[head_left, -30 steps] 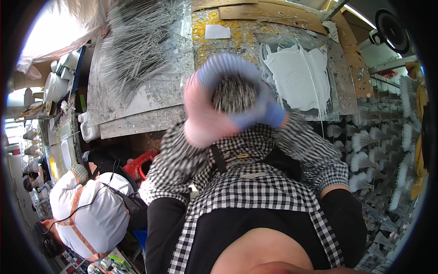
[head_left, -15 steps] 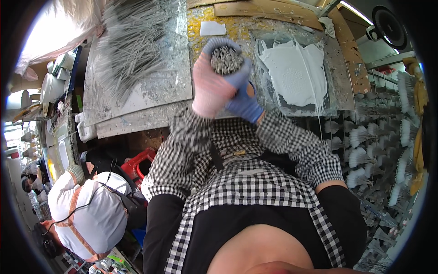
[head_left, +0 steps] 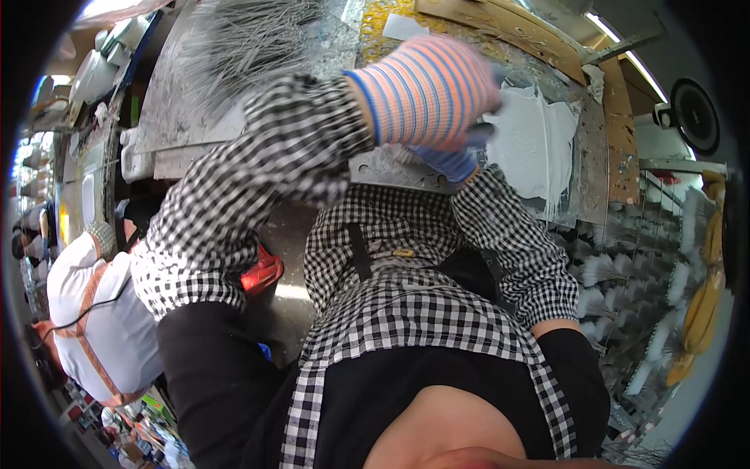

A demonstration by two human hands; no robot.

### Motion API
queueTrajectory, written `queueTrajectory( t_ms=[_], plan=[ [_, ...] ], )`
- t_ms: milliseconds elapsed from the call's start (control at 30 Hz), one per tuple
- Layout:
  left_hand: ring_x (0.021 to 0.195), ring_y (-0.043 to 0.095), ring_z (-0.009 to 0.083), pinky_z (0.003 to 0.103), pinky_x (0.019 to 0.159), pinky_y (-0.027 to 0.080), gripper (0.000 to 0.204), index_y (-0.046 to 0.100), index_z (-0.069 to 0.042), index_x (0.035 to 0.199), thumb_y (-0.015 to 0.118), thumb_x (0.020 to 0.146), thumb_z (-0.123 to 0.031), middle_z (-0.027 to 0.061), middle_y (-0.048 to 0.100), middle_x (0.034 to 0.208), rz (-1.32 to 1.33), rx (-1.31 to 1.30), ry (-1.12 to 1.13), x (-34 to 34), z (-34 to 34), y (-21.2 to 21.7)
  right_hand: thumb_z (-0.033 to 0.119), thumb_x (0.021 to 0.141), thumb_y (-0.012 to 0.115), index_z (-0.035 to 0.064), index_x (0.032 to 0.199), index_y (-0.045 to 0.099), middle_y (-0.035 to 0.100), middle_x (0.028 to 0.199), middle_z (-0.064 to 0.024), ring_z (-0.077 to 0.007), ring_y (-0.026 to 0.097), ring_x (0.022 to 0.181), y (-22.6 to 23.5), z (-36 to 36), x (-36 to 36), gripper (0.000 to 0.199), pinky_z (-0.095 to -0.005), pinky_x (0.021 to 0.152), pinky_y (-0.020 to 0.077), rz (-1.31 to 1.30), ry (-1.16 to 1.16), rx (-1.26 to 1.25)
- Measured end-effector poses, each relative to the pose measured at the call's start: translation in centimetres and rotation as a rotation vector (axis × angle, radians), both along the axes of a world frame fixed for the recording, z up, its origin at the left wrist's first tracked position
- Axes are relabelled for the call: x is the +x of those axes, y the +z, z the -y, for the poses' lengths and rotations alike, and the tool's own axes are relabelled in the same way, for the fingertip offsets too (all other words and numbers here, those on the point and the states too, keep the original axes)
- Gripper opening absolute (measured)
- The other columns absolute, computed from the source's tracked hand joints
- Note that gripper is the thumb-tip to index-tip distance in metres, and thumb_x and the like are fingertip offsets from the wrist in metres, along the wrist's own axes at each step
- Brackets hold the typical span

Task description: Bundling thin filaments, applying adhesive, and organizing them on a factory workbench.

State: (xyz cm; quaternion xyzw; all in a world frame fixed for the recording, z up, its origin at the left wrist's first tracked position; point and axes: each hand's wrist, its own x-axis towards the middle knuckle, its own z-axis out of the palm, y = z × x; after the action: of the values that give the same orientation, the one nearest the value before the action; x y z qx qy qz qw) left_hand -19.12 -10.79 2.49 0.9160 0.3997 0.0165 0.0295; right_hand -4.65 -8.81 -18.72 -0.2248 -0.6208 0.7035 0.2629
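Observation:
My left hand [head_left: 430,92], in a pink and blue striped knit glove, is raised over the front of the worktable with its back toward me. Its fingers are turned away to the right and smeared by motion, so their grip is hidden. Just beneath it my right hand [head_left: 447,160], in a blue glove, is closed and partly covered. Beside the right hand a small pale part of a bundle of bristles [head_left: 403,154] shows; the left hand hides most of it. White paste [head_left: 535,141] is spread on a sheet to the right of both hands.
Loose grey bristles [head_left: 250,59] lie on a board at the left. A white card [head_left: 405,27] rests on the yellow-stained surface behind. A rack of brush-like tufts [head_left: 617,266] stands at the right, and a fan [head_left: 695,117] beyond it. A co-worker in white [head_left: 109,328] is at the left.
My left hand has turned over and moved right, its elbow swinging out left. The bundle's bristle end, facing up before, is now mostly hidden. The whole view has shifted slightly.

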Motion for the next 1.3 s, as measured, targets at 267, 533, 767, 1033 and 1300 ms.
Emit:
queueTrajectory(
  t_ms=[267,533,767,1033,1300],
  plan=[
    [0.084,0.069,0.0305,0.040,0.072,0.056,0.028,0.070,-0.016,0.109,0.069,0.082,-0.020,0.0090,0.069,0.093,0.071,0.162,0.015,-0.5,-2.2,0.0,0.036,0.085,0.077,0.0034,0.127,0.058,0.067,0.111,-0.0106,-0.0185,0.058,0.113,6.5,0.2,-1.1,0.057,-0.0361,0.098,0.0479,0.408,-0.248,0.372],
    [0.080,0.067,0.0331,0.041,0.071,0.055,0.025,0.070,-0.013,0.104,0.065,0.080,-0.012,0.0116,0.068,0.087,0.197,0.175,-0.046,0.9,-0.7,-1.5,0.020,0.080,0.080,0.0033,0.113,0.061,0.067,0.101,-0.0037,-0.0149,0.063,0.094,0.5,0.9,-1.0,0.042,-0.0312,0.083,0.0525,0.179,-0.354,0.622],
    [0.102,0.062,0.0289,0.041,0.089,0.050,0.038,0.065,-0.012,0.104,0.077,0.069,-0.022,0.0102,0.066,0.100,0.420,0.242,-0.230,11.7,-4.9,-3.5,0.028,0.076,0.080,0.0066,0.096,0.071,0.070,0.089,-0.0052,-0.0200,0.066,0.082,4.1,-1.3,10.4,0.031,-0.0347,0.075,0.0558,0.214,-0.705,1.057],
    [0.065,0.069,0.0315,0.044,0.061,0.057,0.007,0.074,-0.010,0.068,0.075,0.070,-0.017,0.0131,0.069,0.068,0.031,0.026,-0.356,20.0,-10.2,-3.4,0.036,0.076,0.086,0.0041,0.110,0.069,0.073,0.103,-0.0082,-0.0227,0.069,0.093,2.1,-1.8,18.1,0.050,-0.0322,0.086,0.0539,0.444,-0.892,0.741],
    [0.068,0.071,0.0309,0.043,0.062,0.057,0.010,0.077,-0.007,0.073,0.077,0.066,-0.014,0.0155,0.069,0.068,-0.167,0.031,-0.296,21.2,-6.7,0.9,0.056,0.071,0.082,0.0015,0.126,0.057,0.066,0.115,-0.0145,-0.0256,0.068,0.100,-1.6,-1.8,19.4,0.081,-0.0383,0.082,0.0564,0.651,-0.934,0.769]
  ],
)
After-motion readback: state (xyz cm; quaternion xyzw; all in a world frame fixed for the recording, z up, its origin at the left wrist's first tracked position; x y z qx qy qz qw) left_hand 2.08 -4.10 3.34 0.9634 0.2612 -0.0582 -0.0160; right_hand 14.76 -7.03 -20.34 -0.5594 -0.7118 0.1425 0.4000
